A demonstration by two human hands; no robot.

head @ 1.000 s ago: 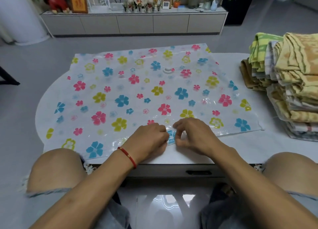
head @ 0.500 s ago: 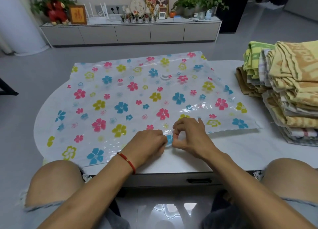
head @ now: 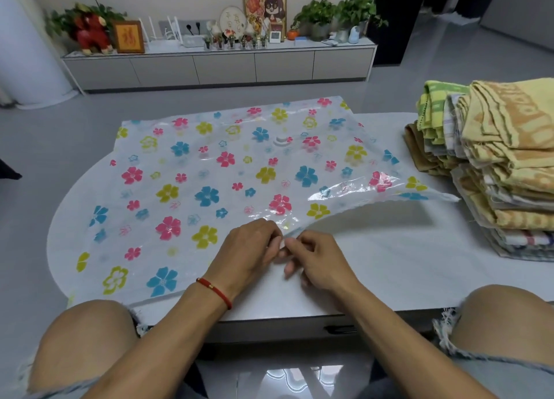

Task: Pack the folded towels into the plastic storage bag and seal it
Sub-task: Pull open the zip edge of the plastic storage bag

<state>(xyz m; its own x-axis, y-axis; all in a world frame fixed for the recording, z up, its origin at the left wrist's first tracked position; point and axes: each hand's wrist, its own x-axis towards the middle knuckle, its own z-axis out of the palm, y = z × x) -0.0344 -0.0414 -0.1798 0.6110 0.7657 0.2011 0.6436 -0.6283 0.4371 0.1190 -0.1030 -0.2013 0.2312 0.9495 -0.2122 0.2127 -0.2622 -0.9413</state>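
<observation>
Both hands are at the near edge of the bag point(head: 209, 171), right in the middle of it. The left hand point(head: 250, 253) and right hand point(head: 317, 259) sit almost touching, fingers curled and pinching the plastic where the mouth seems to run. That's a closed grip on the bag from both sides. Which layer each hand has, I can't tell; the film is too clear and the fingertips overlap.

The bag lies flat across the worktop point(head: 389, 264), its long axis running left to right, valve point(head: 281, 140) up near the far side. The mouth edge faces the person. To the right of the hands that edge is lifted off the surface, throwing a shadow underneath; to the left it lies flat.

Now the relation that matters: the towels point(head: 494, 171) are stacked at the right end of the worktop, well apart from the hands and just beside the bag's raised right corner. So the right hand is the nearer one for fetching. My read is the mouth has to be parted first, then the left hand can hold it open while the right reaches across. Nothing is inside the bag yet, so packing hasn't begun. Slippery film could slip from that pinch.
</observation>
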